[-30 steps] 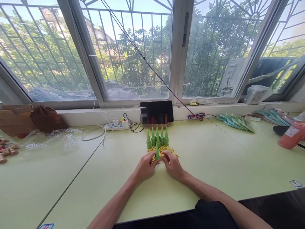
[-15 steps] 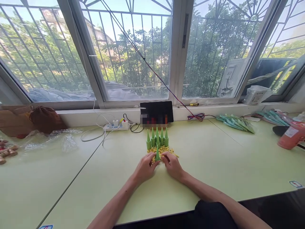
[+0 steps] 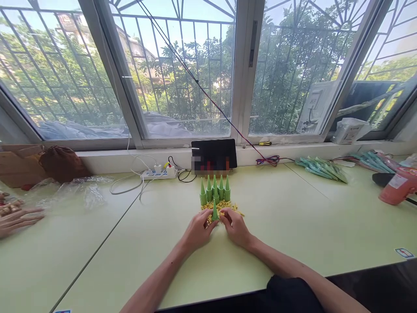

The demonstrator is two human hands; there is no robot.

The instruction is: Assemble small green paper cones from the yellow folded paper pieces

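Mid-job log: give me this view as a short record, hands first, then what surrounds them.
Left hand: holds a green cone, tip up
Right hand: close beside that cone, fingertips together, apparently pinching a yellow bit
Beyond the hands: loose yellow pile on the table, with a cluster of standing cones at its far side
Behind the cluster: black screen
Far left: another person's hand, by small wooden pieces
Far right: red bottle
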